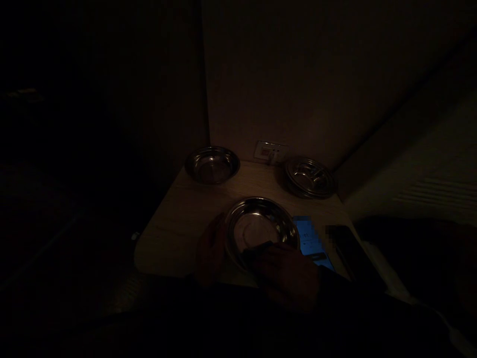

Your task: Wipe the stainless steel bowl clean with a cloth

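Observation:
A round, shiny steel plate [257, 226] sits at the front of a small wooden table. My left hand [210, 251] is at the plate's left rim, its fingers bent against the edge. My right hand [288, 273] lies over the near right part of the plate, fingers pressed on a dark piece [257, 251] that looks like a cloth or sponge; the dim light hides its exact kind. Close to the right hand, a lit phone [311, 241] rests on the table beside the plate.
At the back left of the table [175, 223] stands a steel bowl [212, 166]. Stacked steel plates [309, 178], the top one with compartments, stand at the back right. Behind is a wall socket [270, 151]. A dark, flat object [356, 253] lies at the right edge.

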Motion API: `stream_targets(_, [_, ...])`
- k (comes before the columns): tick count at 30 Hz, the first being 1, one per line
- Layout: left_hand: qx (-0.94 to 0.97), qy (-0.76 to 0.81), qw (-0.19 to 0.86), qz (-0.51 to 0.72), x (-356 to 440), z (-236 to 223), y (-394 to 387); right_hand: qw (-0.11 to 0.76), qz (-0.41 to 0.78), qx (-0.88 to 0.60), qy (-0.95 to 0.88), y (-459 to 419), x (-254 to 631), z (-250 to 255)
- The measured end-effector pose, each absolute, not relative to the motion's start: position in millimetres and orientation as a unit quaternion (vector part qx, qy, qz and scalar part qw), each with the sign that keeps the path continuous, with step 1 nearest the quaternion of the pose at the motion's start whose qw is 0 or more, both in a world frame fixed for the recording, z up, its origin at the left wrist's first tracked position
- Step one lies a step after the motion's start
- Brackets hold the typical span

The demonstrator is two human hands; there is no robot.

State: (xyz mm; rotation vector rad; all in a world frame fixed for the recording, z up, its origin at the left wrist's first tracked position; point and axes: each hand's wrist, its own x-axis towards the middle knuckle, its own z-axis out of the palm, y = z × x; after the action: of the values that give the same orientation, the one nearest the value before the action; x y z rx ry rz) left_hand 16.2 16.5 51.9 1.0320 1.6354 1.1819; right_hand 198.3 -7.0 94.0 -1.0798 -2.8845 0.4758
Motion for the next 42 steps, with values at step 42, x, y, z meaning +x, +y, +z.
stream_targets(42, [0.41, 0.64, 0.401, 0.511, 13, 45, 18, 0.049, 0.191, -0.457, -0.867, -16, 140, 89])
